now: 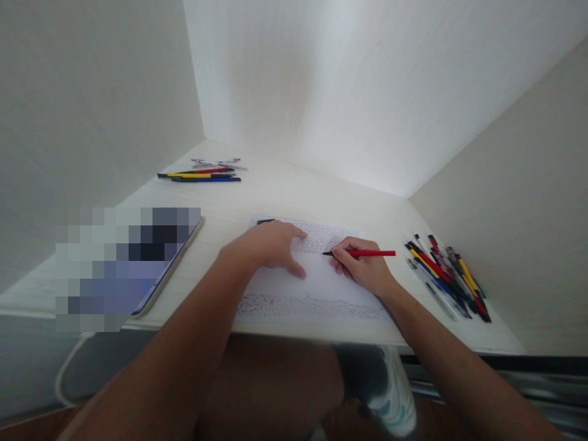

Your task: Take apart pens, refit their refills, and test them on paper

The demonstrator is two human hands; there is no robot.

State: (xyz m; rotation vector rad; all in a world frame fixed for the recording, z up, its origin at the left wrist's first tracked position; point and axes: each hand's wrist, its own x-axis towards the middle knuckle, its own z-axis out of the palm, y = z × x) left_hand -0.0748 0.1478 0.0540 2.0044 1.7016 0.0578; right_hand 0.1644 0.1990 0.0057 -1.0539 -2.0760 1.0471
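A sheet of paper (316, 282) lies near the front edge of the desk, with rows of small handwriting across its upper part and a band of dense marks along the bottom. My left hand (275, 245) rests on its upper left, thumb and fingers spread apart. A black pen-like tip (265, 221) pokes out beyond that hand; the rest of it is hidden. Between the fingers of my right hand (361, 263) is a red pen (374, 253), its dark tip pointing left at the paper, just below the written lines. Contact of the tip cannot be made out.
Several pens (448, 278) in mixed colours lie heaped at the right. A smaller group of pens (202, 176) sits at the back left. A tablet-like device (169, 266), partly blurred out, is on the left, near a white cable (64, 373). Pale walls (294, 79) enclose the desk.
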